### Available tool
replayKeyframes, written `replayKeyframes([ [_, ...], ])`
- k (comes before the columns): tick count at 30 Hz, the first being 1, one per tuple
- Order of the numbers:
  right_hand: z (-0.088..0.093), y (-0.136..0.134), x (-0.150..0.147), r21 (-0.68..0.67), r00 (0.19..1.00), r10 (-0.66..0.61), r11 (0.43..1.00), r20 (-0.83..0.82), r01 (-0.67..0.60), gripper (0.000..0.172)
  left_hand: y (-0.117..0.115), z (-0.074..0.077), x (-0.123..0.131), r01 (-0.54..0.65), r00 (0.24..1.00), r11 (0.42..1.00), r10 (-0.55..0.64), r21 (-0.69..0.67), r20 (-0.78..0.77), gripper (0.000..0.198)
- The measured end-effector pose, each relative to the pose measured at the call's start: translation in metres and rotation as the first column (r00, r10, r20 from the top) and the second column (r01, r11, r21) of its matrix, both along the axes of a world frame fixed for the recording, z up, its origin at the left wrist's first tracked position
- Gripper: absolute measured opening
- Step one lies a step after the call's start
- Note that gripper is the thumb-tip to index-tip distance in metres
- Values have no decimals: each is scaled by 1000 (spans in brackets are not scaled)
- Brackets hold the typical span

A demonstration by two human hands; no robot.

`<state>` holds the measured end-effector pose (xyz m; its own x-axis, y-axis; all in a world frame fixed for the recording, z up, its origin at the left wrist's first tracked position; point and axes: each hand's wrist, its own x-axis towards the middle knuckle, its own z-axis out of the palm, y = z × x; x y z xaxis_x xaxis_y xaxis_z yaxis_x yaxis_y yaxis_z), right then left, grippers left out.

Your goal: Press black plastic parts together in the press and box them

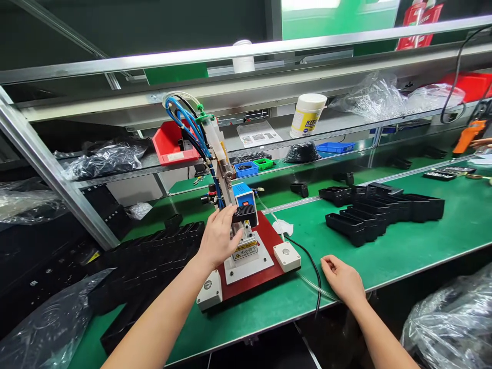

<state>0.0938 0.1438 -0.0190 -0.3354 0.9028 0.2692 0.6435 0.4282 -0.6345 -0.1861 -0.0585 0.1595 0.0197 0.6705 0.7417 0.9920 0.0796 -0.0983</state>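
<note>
A benchtop press (230,189) with a syringe-like dispenser and blue hoses stands on a dark red base (269,230) in the middle of the bench. A black plastic piece (246,213) sits in its fixture under the slanted head. My left hand (219,236) reaches in from the left, fingers stretched and thumb apart, its fingertips at the piece's left end; whether they touch it is unclear. My right hand (344,279) rests near the bench's front edge, fingers curled in, with nothing seen in it. Beside it run a black cable (313,264) and a clear tube.
White button boxes (287,256) sit on the base's front corners. Several black housings (384,205) stand in rows at right; more black parts (154,271) lie at left. A shelf above holds a red bin (171,143) and a white tub (307,115). Another person's hand (482,143) shows far right.
</note>
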Motion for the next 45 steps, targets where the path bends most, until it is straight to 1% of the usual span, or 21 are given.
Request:
replayKeyframes([
  [2, 1, 0, 0, 0, 1000, 3, 1000, 5, -3, 36, 2, 0, 1, 15, 1000, 1000, -15, -3, 9, 52],
  [5, 1, -1, 1, -8, 1000, 2, 1000, 12, -2, 37, 2, 1, -1, 9, 1000, 1000, -8, -26, 25, 42],
  [8, 0, -1, 0, -8, 1000, -3, 1000, 13, 3, 37, 3, 2, -3, -63, 997, 998, 62, 7, 46, 52],
  [10, 0, 0, 0, 4, 1000, -9, 1000, 16, 9, 37, 5, 3, -4, -117, 992, 993, 118, -30, 40, 57],
  [11, 0, 0, 0, 10, 1000, -11, 1000, 17, 11, 37, 6, 2, -4, -128, 991, 990, 130, -62, 27, 56],
  [14, -1, -1, 0, 23, 1000, -8, 1000, 7, 8, 37, 8, 1, 0, -130, 991, 985, 127, -115, -34, 50],
  [18, -1, -2, 0, 37, 1000, 1, 999, -15, -1, 36, 10, 0, 5, -152, 985, 981, 141, -118, -94, 53],
  [20, -1, -2, 0, 37, 1000, -1, 999, -21, 2, 36, 8, 0, 5, -142, 987, 983, 131, -118, -98, 53],
  [22, -1, 0, 0, 28, 999, 0, 1000, -32, 1, 37, 2, -2, 7, -119, 991, 990, 114, -78, -73, 52],
  [24, 0, 3, 2, 0, 999, 11, 1000, -48, -11, 37, -14, -11, 12, -89, 996, 996, 89, 16, -26, 50],
  [25, 2, 5, 3, -21, 998, 23, 999, -62, -25, 38, -25, -20, 14, -71, 997, 995, 72, 69, 1, 50],
  [27, 5, 4, 5, -63, 992, 62, 996, -113, -70, 38, -53, -45, 20, -54, 998, 989, 47, 135, 51, 50],
  [29, 10, -3, 3, -65, 977, 105, 991, -188, -119, 39, -84, -77, 22, -98, 992, 990, 88, 102, 93, 49],
  [30, 13, -10, 0, -31, 965, 133, 989, -226, -144, 39, -98, -94, 22, -132, 988, 987, 124, 89, 89, 48],
  [32, 22, -28, -11, 118, 933, 224, 973, -282, -197, 37, -121, -122, 18, -186, 980, 982, 184, 26, 74, 47],
  [34, 32, -47, -26, 319, 894, 352, 911, -277, -260, 34, -135, -138, 15, -202, 978, 979, 202, -12, 54, 48],
  [36, 40, -62, -41, 463, 870, 455, 823, -188, -330, 31, -140, -143, 12, -206, 977, 978, 207, -14, 58, 47],
  [38, 45, -71, -52, 528, 867, 494, 754, -65, -390, 27, -139, -141, 10, -201, 979, 980, 201, -4, 46, 46],
  [39, 48, -74, -54, 542, 870, 494, 733, -10, -410, 25, -137, -139, 9, -202, 979, 979, 202, -4, 28, 45],
  [41, 53, -80, -57, 547, 884, 463, 725, 64, -419, 23, -132, -136, 7, -203, 979, 979, 203, -6, -31, 44],
  [45, 73, -88, -61, 484, 918, 341, 780, 204, -397, 14, -122, -133, 3, -232, 968, 972, 234, 31, -87, 42],
])
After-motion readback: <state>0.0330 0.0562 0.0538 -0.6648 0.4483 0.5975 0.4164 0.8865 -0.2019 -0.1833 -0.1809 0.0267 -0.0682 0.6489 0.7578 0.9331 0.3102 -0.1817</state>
